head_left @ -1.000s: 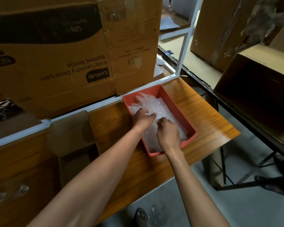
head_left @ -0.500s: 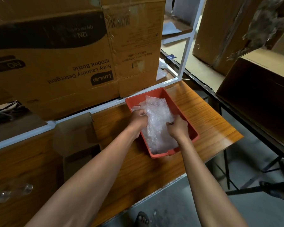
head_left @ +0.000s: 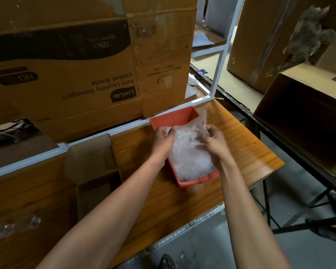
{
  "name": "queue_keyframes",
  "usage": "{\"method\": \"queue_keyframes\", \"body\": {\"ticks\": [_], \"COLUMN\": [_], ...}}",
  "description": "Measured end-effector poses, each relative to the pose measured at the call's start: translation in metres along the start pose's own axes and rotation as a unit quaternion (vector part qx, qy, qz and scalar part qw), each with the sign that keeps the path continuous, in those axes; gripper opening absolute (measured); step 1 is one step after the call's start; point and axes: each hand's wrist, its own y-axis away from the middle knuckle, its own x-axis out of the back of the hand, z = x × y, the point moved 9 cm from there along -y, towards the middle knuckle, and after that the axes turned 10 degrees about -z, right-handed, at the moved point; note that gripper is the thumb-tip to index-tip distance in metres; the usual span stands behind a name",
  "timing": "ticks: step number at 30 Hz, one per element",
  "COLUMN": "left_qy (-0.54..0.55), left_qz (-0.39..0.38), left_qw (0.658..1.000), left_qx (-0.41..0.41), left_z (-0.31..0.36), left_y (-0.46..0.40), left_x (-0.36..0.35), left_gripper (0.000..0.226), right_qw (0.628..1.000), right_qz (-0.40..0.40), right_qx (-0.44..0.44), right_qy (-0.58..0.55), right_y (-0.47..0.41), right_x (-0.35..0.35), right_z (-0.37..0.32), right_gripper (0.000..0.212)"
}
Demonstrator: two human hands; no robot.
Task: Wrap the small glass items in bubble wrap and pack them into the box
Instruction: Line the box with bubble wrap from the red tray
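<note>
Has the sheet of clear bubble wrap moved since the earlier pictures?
Yes. The sheet of clear bubble wrap has been lifted; its top edge now stands above the far rim of the red plastic tray, held by both hands.

The large cardboard carton [head_left: 66, 74] behind the bench carries upside-down print. Front face: brand badge "LuvLap", "Baby Laundry Detergent", "1000ml Bottle", "12N" and a dark oval marked "NO". Its side panel repeats "Baby Laundry Detergent" faintly below a barcode [head_left: 143, 31]; the barcode digits and the remaining small print are illegible.
</note>
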Motion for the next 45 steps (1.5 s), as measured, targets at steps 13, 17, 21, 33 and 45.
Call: {"method": "queue_keyframes", "body": {"ticks": [13, 17, 21, 33, 45], "left_qy": [0.242, 0.200, 0.198, 0.018, -0.121], "left_qz": [-0.104, -0.073, -0.063, -0.004, -0.007], "left_qw": [0.965, 0.976, 0.974, 0.985, 0.982], "left_qx": [-0.011, -0.036, -0.091, -0.174, -0.148], "left_z": [0.013, 0.012, 0.015, 0.006, -0.035], "left_y": [0.025, 0.038, 0.061, 0.131, 0.178], "left_x": [0.046, 0.082, 0.119, 0.237, 0.322], "left_gripper": [0.059, 0.056, 0.078, 0.038, 0.032], "right_qw": [0.977, 0.990, 0.992, 0.984, 0.873], "right_qz": [-0.189, -0.130, -0.122, -0.087, -0.128], "right_qx": [0.009, 0.025, 0.035, 0.099, 0.177], "right_qy": [-0.101, -0.049, -0.024, 0.116, 0.436], "right_y": [0.022, 0.020, 0.027, 0.069, 0.116], "right_x": [-0.063, -0.080, -0.117, -0.218, -0.318], "right_z": [-0.013, -0.023, -0.027, -0.045, -0.047], "right_gripper": [0.050, 0.029, 0.007, 0.056, 0.034]}}
